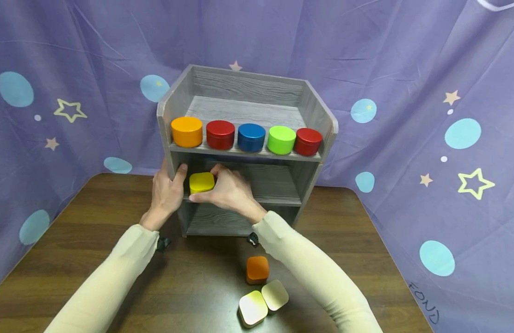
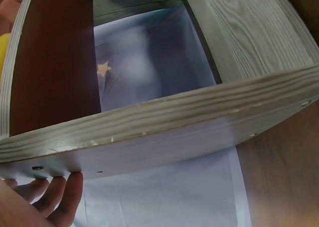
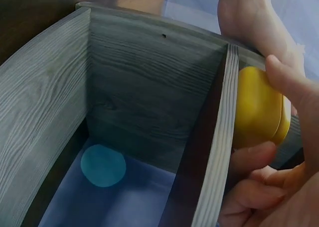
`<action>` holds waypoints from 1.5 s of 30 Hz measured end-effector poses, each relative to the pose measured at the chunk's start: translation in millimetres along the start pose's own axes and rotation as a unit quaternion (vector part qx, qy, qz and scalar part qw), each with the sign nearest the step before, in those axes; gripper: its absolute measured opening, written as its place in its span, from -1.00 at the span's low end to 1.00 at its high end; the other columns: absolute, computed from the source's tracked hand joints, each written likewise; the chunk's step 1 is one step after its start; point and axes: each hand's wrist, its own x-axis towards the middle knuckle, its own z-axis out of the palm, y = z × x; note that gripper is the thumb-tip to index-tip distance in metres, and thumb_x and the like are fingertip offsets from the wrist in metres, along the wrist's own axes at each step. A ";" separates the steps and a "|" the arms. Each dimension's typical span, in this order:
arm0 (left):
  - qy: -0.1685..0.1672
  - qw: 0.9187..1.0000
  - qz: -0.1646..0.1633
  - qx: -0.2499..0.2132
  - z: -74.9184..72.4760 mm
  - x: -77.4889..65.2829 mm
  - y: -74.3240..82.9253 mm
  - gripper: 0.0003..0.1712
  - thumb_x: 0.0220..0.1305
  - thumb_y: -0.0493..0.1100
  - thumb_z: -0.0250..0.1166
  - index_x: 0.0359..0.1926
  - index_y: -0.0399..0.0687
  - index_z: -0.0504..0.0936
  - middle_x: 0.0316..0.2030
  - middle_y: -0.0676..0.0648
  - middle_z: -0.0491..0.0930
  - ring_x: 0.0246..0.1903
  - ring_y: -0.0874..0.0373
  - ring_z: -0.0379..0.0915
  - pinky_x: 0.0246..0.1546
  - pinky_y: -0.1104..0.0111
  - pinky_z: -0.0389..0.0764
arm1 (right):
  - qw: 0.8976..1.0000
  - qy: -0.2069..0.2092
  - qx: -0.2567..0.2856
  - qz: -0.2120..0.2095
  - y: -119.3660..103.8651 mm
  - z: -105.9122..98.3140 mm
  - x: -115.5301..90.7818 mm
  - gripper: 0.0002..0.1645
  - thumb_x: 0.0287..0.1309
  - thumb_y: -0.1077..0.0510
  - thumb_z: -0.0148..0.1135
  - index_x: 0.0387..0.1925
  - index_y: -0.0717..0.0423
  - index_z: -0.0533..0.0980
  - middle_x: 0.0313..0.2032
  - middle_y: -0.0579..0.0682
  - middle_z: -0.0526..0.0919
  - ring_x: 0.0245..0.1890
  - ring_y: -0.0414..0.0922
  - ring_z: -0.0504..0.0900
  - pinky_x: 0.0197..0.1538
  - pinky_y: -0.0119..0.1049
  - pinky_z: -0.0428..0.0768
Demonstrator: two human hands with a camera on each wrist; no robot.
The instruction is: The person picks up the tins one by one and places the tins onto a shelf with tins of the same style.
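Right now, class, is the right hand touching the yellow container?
Touching: the right wrist view shows the right hand pinching the yellow container, thumb against it.

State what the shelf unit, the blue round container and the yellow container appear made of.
Shelf unit: probably wood or laminated board, low-sheen grey, judging by its streaky grain.
Blue round container: likely metal, with a metallic sheen on its lid.
Yellow container: perhaps painted metal or plastic; its smooth, softly shiny surface fits both.
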 end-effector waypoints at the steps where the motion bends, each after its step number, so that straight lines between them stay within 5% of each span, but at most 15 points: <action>1: -0.002 1.000 -0.001 0.000 0.0 -0.2 -0.3 -0.24 0.55 0.14 0.12 0.57 -0.18 0.38 0.34 -0.55 0.58 0.36 -0.55 0.48 0.35 -0.39 0.42 | 1.000 0.003 -0.002 0.000 -0.9 1.5 0.0 -0.02 -0.05 -0.46 0.66 0.23 0.01 0.55 -0.10 -0.07 0.75 -0.25 -0.13 0.65 -0.30 -0.33 0.54; 21: -0.003 1.000 0.013 -0.007 -1.0 -0.4 -1.2 -0.24 0.57 0.14 0.10 0.59 -0.18 0.34 0.32 -0.53 0.60 0.30 -0.55 0.53 0.31 -0.40 0.45 | 0.998 0.048 -0.024 0.016 -14.1 14.5 -2.8 -0.10 -0.01 -0.51 0.60 0.11 0.00 0.56 -0.24 -0.08 0.73 -0.38 -0.15 0.64 -0.39 -0.32 0.51; 29: -0.001 1.000 0.012 -0.003 -0.9 0.1 -1.6 -0.24 0.57 0.13 0.11 0.60 -0.17 0.34 0.35 -0.53 0.58 0.34 -0.55 0.50 0.34 -0.40 0.42 | 0.999 0.043 -0.001 0.018 -8.6 8.8 -11.0 0.04 0.00 -0.51 0.60 0.33 -0.01 0.52 -0.13 -0.06 0.79 -0.27 -0.12 0.69 -0.26 -0.24 0.64; 39: -0.005 1.000 0.007 -0.016 1.7 1.2 -0.4 -0.24 0.54 0.11 0.13 0.61 -0.15 0.35 0.40 -0.51 0.54 0.38 -0.52 0.48 0.38 -0.38 0.41 | 0.989 0.057 0.138 0.003 47.0 -22.4 -55.6 -0.03 0.03 -0.21 0.71 0.38 0.08 0.52 -0.04 0.08 0.74 -0.04 0.04 0.67 0.03 -0.08 0.63; 45: 0.000 1.000 0.012 -0.022 0.7 1.7 -1.6 -0.24 0.52 0.10 0.14 0.60 -0.14 0.37 0.39 -0.49 0.56 0.38 -0.51 0.49 0.38 -0.37 0.42 | 0.985 0.036 0.170 0.007 87.6 -30.0 -78.9 -0.20 0.06 -0.10 0.70 0.28 0.02 0.57 -0.08 0.04 0.69 -0.22 -0.07 0.58 -0.07 -0.25 0.53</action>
